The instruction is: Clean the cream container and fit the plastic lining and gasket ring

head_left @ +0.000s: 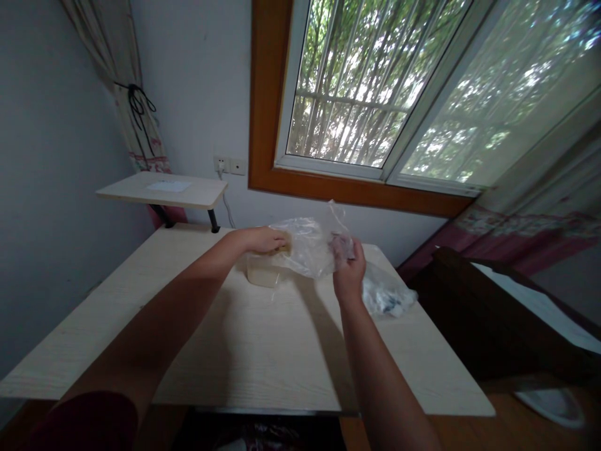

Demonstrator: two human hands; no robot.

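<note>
A clear plastic bag (307, 250) is held up above the table between my two hands. My left hand (265, 240) is closed around a small yellowish-brown item (284, 243) at the bag's left end. What that item is, and whether it lies inside the bag, I cannot make out. My right hand (350, 266) grips the bag's right end, its fingers partly seen through the plastic. Below my left hand stands a pale, translucent box (263, 274) on the table. Beside my right wrist lies another clear bag (387, 295) with dark and whitish contents.
The light wooden table (277, 351) reaches toward the wall under the window. A small raised shelf (188, 191) with a white paper (169, 186) stands at its back left. To the right of the table is a dark brown piece of furniture (469, 313).
</note>
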